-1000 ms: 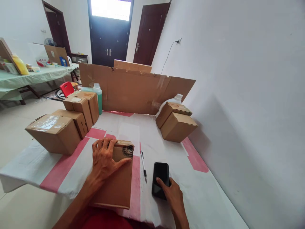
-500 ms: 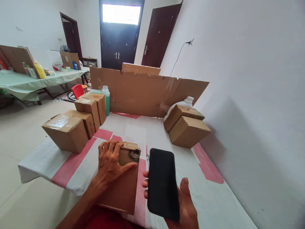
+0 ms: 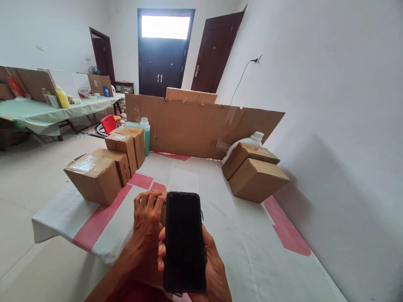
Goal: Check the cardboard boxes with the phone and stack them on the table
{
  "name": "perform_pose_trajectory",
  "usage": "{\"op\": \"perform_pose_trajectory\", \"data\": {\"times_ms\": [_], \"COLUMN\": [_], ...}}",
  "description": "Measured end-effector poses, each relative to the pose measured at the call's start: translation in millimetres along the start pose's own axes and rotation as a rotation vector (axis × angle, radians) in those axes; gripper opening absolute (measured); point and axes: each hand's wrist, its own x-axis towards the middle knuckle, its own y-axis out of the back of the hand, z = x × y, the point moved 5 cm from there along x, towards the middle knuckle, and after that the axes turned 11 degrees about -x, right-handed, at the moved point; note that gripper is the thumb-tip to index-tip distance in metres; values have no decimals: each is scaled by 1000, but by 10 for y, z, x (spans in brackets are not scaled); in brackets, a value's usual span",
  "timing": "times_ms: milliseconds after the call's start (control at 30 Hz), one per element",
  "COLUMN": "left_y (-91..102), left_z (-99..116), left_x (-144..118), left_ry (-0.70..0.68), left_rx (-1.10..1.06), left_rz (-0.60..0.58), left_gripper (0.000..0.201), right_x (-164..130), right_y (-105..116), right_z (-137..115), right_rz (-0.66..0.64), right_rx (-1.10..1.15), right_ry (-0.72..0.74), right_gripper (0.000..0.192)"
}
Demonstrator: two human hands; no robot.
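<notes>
My right hand [image 3: 212,272] holds a black phone [image 3: 184,241] upright in front of me, its dark screen facing the camera. Behind the phone, my left hand [image 3: 147,216] lies flat on a brown cardboard box [image 3: 143,272] at the near table edge. The phone hides most of that box and the pen that lay beside it.
Several cardboard boxes [image 3: 96,176] stand at the left of the white and red table cover [image 3: 252,235], two more boxes [image 3: 256,178] at the right by the wall. A cardboard sheet [image 3: 201,126] stands across the back, with a green bottle [image 3: 145,134] and a white jug [image 3: 253,138].
My right hand picked the phone up off the table, raised it and brought it left in front of the box. My left hand stayed on the box.
</notes>
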Motion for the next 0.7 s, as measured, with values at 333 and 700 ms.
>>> {"op": "perform_pose_trajectory", "data": {"times_ms": [333,700], "left_y": [16,40], "left_z": [-8,34], "left_x": [-5,39], "left_ry": [40,33], "left_rx": [-107,-104], "left_rz": [-89,-72], "left_gripper": [32,38], "right_x": [-21,-56], "right_y": [146,200], "right_z": [-69,-85], "right_rz": [69,193], "right_rx": [-15,-39], "right_ry": [101,77], "right_gripper": [58,58]}}
